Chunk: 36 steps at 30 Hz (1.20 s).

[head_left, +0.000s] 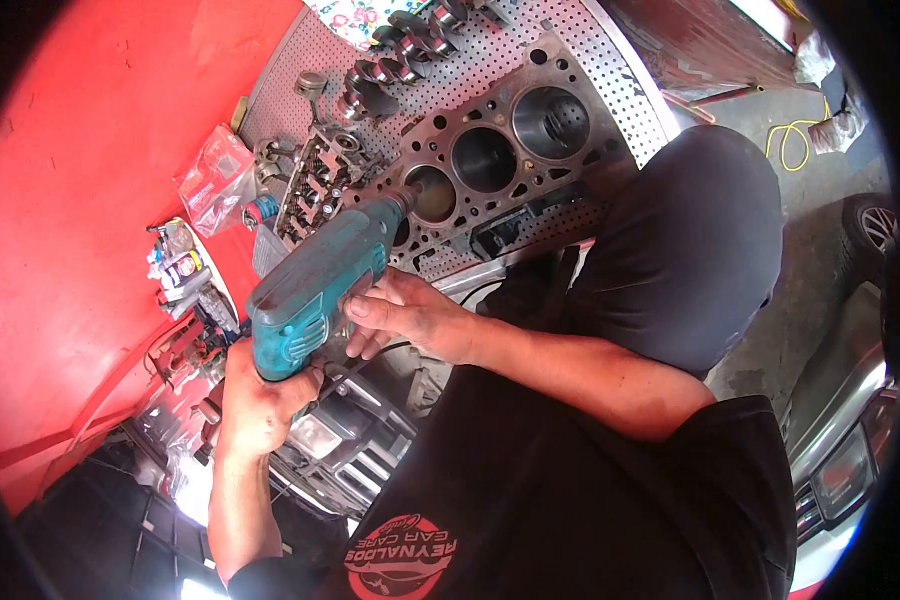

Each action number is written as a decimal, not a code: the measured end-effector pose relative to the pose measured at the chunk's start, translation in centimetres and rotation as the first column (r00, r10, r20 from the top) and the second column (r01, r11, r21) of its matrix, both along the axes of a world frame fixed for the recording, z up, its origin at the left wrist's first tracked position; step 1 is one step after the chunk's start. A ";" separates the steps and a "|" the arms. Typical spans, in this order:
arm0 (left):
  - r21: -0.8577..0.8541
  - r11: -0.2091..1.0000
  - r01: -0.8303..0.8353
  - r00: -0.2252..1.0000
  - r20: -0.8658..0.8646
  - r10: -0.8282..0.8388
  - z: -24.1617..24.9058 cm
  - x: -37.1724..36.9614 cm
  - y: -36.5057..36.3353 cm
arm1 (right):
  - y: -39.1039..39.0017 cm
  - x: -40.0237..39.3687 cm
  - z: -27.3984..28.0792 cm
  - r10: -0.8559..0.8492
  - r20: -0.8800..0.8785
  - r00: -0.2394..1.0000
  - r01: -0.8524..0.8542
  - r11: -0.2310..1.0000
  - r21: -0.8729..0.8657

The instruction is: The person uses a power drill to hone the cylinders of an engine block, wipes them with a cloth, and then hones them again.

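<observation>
A teal power drill (320, 280) points toward an engine block (530, 165) on a perforated metal table. My left hand (265, 400) is wrapped round the drill's rear handle. Against the side of the drill body, my right hand (405, 315) holds it, with the thumb and some fingers showing and the rest hidden. The chuck (407, 195) sits at the rim of one cylinder bore (434, 200); what it carries inside is blurred. Two wider-looking bores lie beyond, and another is mostly hidden by the drill.
A crankshaft (395, 55) lies at the table's far side, with a piston (312, 82) nearby. A cylinder head (320, 185) rests left of the block. Plastic bags (215, 175) and bottles (180, 265) line the red surface. My bent knee (690, 240) is close to the table; a car (850, 470) stands right.
</observation>
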<state>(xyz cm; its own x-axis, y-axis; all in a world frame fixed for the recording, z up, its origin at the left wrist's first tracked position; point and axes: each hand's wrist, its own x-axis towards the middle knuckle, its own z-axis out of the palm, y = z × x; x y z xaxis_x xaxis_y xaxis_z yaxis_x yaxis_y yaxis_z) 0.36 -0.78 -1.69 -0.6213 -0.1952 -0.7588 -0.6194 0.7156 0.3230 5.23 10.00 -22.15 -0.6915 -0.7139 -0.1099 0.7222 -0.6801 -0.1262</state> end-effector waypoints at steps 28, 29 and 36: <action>0.648 0.686 -0.331 0.711 -0.306 0.633 -2.1 13.7 -11.3 | 0.2 2.0 0.0 0.335 -0.555 0.761 -0.120 0.915 0.386; 0.725 0.599 -0.340 0.644 -0.284 0.710 -3.3 14.9 -11.9 | 0.2 2.4 -0.5 0.356 -0.536 0.765 -0.121 0.898 0.423; 0.961 0.241 -0.137 0.444 -0.158 0.882 -10.5 19.0 -16.3 | 3.4 0.5 -4.0 0.562 -0.749 0.350 0.811 0.218 0.542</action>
